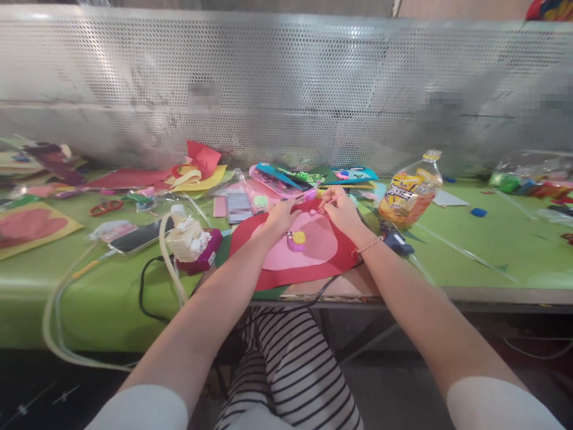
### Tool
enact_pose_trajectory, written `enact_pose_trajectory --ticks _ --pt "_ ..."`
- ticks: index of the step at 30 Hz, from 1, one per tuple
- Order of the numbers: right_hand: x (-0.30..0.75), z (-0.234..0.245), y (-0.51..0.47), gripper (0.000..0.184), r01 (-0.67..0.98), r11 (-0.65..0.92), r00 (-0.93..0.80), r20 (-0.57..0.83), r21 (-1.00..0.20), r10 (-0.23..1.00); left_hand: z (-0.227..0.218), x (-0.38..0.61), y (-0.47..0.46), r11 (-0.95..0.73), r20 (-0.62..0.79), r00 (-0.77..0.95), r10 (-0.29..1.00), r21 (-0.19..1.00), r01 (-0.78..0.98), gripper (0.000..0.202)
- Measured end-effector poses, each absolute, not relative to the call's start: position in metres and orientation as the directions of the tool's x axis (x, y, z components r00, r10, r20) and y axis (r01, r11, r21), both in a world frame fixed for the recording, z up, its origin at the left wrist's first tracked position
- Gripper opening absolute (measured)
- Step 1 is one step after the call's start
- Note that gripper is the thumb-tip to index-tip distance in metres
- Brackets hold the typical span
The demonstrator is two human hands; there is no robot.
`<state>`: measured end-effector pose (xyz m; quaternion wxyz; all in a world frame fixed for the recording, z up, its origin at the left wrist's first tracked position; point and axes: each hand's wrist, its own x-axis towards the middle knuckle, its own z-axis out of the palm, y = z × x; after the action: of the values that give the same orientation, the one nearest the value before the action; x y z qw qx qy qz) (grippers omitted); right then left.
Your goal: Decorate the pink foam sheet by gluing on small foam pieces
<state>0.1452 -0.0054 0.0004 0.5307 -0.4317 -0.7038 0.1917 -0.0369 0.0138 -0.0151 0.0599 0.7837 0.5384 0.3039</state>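
A red foam sheet (268, 272) lies on the green table in front of me, with a pink heart-shaped piece (313, 242) on top of it. A small purple and yellow ornament (296, 240) sits on the pink piece. My left hand (281, 216) rests on the upper edge of the red sheet, fingers curled down onto it. My right hand (340, 209) is at the top of the pink piece, fingertips pinched on a small pale bit that I cannot make out.
A yellow-labelled plastic bottle (410, 192) lies tilted at the right, a dark glue gun (396, 240) beside it. Left are a phone in a bag (134, 236), a cream and purple object (193, 242) with a tube, red scissors (106, 207) and coloured foam scraps (197, 170). A perforated metal screen (286, 89) closes the back.
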Motion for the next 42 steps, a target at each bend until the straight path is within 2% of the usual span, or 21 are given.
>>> enact_pose_trajectory --ticks 5,26,35,42 --pt "0.1463 0.0017 -0.0069 0.024 0.477 0.549 -0.088 0.585 -0.686 0.807 -0.0163 -0.0367 0.0147 -0.430 0.429 0.241 0.871 0.425 0.797 0.035" --pt "0.1465 0.0019 -0.0086 0.022 0.532 0.564 -0.119 0.604 -0.631 0.788 -0.0148 -0.0367 0.0131 -0.431 0.428 0.245 0.870 0.419 0.799 0.035" --pt "0.1501 0.0005 -0.0053 0.019 0.423 0.587 -0.061 0.625 -0.690 0.778 -0.0110 -0.0358 0.0093 -0.410 0.404 0.237 0.884 0.423 0.808 0.034" --pt "0.1519 0.0041 -0.0091 0.011 0.462 0.620 -0.142 0.637 -0.634 0.758 -0.0122 -0.0359 0.0091 -0.409 0.410 0.232 0.882 0.422 0.809 0.035"
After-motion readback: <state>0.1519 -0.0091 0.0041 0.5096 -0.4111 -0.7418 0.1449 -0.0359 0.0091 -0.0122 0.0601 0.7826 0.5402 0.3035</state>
